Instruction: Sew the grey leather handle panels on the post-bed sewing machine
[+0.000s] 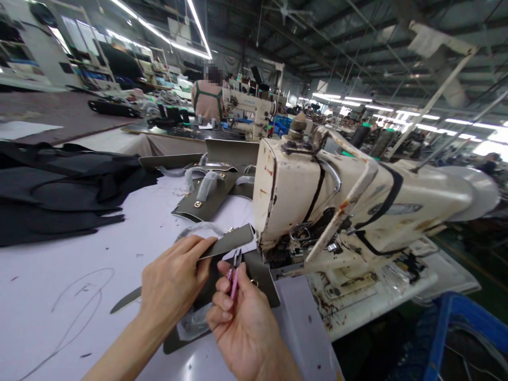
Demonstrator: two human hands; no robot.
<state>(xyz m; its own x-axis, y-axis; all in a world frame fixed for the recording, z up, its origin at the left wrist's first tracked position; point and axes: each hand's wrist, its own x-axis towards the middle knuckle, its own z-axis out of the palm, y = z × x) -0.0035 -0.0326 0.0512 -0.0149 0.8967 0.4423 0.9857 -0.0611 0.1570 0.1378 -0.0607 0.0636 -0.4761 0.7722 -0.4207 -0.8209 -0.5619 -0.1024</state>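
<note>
- Right hand (244, 323), nearest my view, gripped pink snips (234, 284) in its fingers.
- I saw the left hand (172, 278) pinching a grey-green strip (232, 241) near the sewing machine (289, 185).

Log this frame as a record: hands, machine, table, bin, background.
left hand: holds dark strip
right hand: holds pink-handled snips, tips up, near strip
machine: cream, rust-marked, right of hands
table: pale; black pieces at left, olive panels with wrapped handles beyond hands
bin: blue, lower right
background: person, back to camera
</note>
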